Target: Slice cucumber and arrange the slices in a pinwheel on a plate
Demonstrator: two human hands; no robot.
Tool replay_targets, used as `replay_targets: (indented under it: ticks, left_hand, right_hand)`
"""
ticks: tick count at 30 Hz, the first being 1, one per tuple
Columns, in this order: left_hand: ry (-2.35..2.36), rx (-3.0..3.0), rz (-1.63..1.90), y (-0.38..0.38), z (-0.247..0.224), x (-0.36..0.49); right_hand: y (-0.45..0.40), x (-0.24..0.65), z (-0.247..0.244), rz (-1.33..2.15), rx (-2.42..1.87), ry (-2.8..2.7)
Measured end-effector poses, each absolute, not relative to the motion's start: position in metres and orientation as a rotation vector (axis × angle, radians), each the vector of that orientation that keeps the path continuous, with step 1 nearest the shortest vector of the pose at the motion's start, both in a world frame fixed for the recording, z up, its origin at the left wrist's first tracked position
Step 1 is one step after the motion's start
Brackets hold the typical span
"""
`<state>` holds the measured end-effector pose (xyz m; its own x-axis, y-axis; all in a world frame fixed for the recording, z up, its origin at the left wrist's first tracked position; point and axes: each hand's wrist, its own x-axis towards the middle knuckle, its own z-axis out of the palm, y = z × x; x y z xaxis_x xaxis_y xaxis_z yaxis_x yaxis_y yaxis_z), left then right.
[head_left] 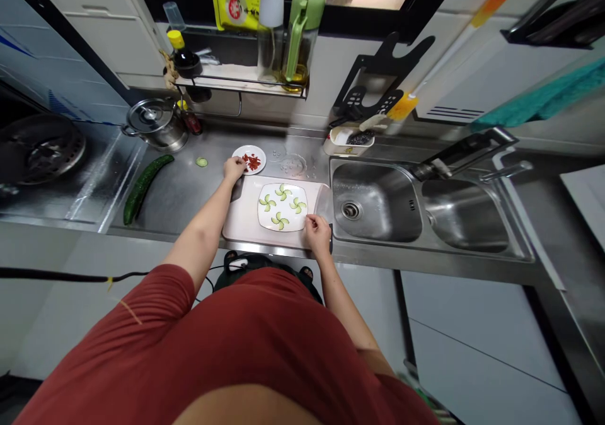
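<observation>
My left hand [233,169] reaches over the left rim of a small white plate [260,154], its fingertips pinched at the small red pieces [253,161] lying there. Whether a piece is between them is too small to tell. At the lower right edge of a larger white plate [282,208] is my right hand [318,233], fingers drawn together; what they hold, if anything, cannot be made out. On this plate, several pinwheels of curved pale-green cucumber slices [280,221] are laid out. The plate rests on a pale cutting board [241,219].
A whole cucumber [144,188] and one cut slice [201,161] lie on the steel counter at left. Behind them stands a lidded pot [155,122]. The double sink [378,201] is right of the board. A shelf [241,83] with bottles hangs above.
</observation>
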<state>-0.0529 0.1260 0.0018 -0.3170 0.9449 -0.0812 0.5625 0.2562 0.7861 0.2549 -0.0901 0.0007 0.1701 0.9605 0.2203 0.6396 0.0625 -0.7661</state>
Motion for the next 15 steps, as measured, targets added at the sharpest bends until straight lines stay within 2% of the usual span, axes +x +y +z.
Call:
replay_targets:
  ticks: [3, 5, 10, 15]
  left_hand:
    - [1.772, 1.001, 1.15, 0.126, 0.008, -0.046]
    - [1.603, 0.824, 1.202, 0.123, 0.016, -0.042]
    - [1.271, 0.673, 1.192, 0.11, 0.037, -0.033]
    - [1.164, 0.761, 1.099, 0.094, 0.051, -0.018]
  right_hand:
    - [-0.088, 0.255, 0.0, 0.516, -1.644, -1.551]
    - [-0.087, 0.255, 0.0, 0.518, -1.636, -1.549]
    - [-0.078, 0.251, 0.003, 0.565, -1.6, -1.541]
    - [-0.049, 0.242, 0.026, 0.558, -1.535, -1.585]
